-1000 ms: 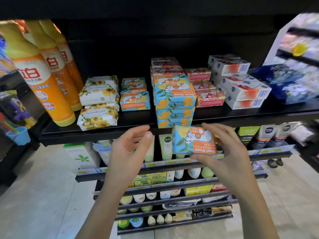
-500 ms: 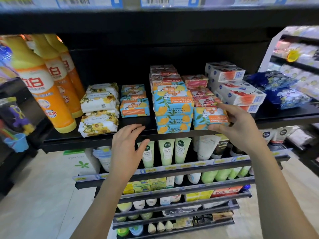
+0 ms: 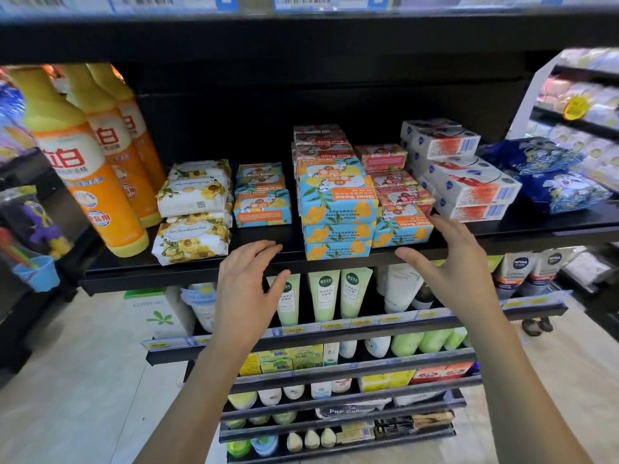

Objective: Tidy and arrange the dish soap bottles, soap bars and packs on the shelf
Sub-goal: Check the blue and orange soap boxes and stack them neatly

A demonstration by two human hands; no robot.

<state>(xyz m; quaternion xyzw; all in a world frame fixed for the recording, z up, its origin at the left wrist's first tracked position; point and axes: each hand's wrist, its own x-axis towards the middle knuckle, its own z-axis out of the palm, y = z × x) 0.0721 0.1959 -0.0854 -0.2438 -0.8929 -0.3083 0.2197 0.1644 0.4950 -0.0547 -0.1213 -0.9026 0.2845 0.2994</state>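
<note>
Both the left hand (image 3: 249,283) and right hand (image 3: 449,262) hover with fingers apart, holding nothing; the Goat Soap pack (image 3: 402,227) lies on the shelf (image 3: 201,272) at 3 o'clock of the taller stack (image 3: 336,212), so flat fingertips should probably square it flush against that stack.

Blue-yellow soap bar (image 3: 402,229) flat on shelf (image 3: 552,223)

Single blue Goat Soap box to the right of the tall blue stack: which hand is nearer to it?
Right. The right hand is just at the right edge of the box, fingers open. The left hand hovers at the shelf front, left of the stack, farther away.
</note>
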